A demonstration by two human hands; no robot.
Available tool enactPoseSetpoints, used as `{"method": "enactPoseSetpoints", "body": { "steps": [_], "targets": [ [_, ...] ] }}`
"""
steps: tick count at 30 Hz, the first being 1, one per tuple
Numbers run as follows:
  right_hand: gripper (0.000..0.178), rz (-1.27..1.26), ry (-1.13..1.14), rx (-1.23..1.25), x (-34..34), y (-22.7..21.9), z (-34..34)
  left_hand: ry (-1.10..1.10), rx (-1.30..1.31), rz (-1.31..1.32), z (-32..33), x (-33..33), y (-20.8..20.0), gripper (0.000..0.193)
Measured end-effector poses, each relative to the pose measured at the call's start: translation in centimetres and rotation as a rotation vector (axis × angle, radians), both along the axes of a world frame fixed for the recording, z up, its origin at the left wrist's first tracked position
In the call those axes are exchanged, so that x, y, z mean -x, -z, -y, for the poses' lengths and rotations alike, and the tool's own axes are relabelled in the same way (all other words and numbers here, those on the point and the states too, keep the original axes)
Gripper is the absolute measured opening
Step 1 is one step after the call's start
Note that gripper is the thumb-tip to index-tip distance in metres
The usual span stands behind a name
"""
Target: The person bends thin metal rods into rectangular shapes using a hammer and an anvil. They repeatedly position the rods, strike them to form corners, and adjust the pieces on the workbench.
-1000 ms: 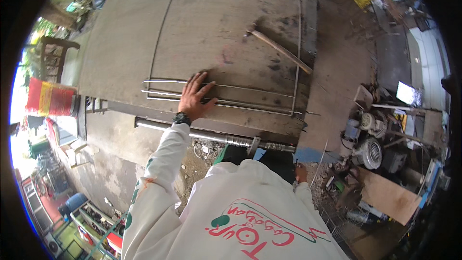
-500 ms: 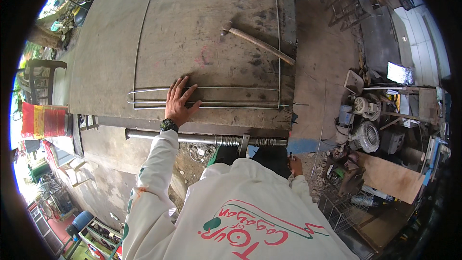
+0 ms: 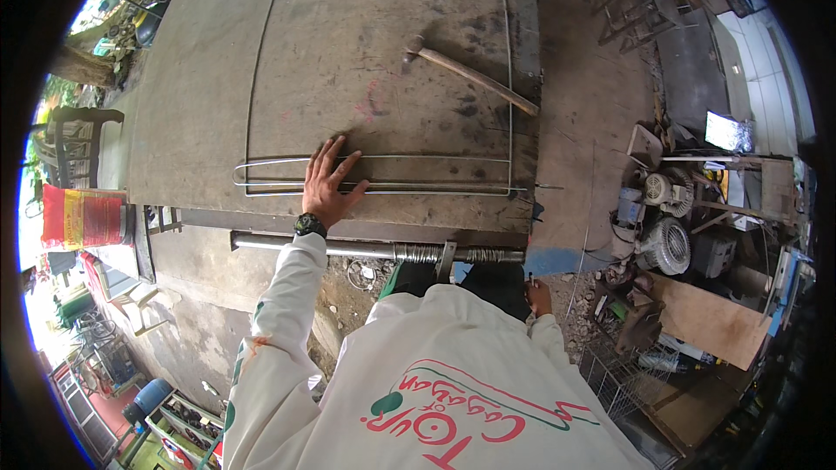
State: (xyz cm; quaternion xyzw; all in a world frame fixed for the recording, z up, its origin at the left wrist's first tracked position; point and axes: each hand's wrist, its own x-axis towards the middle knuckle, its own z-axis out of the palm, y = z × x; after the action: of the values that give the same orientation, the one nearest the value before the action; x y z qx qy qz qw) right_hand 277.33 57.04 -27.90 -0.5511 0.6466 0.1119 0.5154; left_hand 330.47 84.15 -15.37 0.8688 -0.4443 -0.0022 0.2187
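Observation:
My left hand lies with spread fingers across a long narrow wire loop near the front edge of a worn wooden table. Beneath and around that loop runs a large rectangular wire frame, its long sides stretching away toward the far end. A hammer with a wooden handle rests on the table, the handle's end over the frame's right side. Low at my right side, my right hand is curled, with a small thin dark thing at the fingers, too small to name.
A metal pipe with a coiled spring runs along the table's front. To the right are motors, a brown board and a wire basket. A red and yellow sack and a wooden chair stand at left.
My view has shifted very slightly. Both hands, the wire pieces and the hammer keep their places.

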Motion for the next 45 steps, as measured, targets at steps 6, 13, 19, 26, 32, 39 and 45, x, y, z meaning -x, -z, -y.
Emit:
{"method": "enactPoseSetpoints", "body": {
  "steps": [6,13,19,26,32,39,45],
  "targets": [
    [0.023,-0.041,-0.006,0.046,1.3,1.2,0.3,0.010,0.006,-0.019,0.5,-0.2,0.4,0.063],
    [0.026,-0.007,-0.102,0.094,-0.5,-0.8,0.2,0.008,0.015,-0.015,0.2,-0.1,-0.2,0.061],
    [0.026,-0.023,-0.046,0.041,-1.3,-1.2,0.3,-0.002,-0.005,-0.016,-0.3,-0.1,0.0,0.063],
    [0.024,-0.045,-0.228,0.725,-6.5,-4.4,1.0,-0.028,-0.003,-0.009,-0.5,0.0,0.4,0.065],
    [0.017,0.780,-0.469,0.939,-29.6,-18.4,4.2,-0.478,0.171,0.172,-3.5,-1.4,1.8,0.061],
    [0.019,0.676,-1.205,1.018,-45.9,-16.2,4.5,-1.369,0.050,0.096,-11.1,-8.7,3.7,0.064],
    [0.049,0.704,-1.223,1.102,-46.6,-14.8,0.7,-1.301,0.374,-0.143,-18.1,-13.4,6.3,0.042]
  ]
}}
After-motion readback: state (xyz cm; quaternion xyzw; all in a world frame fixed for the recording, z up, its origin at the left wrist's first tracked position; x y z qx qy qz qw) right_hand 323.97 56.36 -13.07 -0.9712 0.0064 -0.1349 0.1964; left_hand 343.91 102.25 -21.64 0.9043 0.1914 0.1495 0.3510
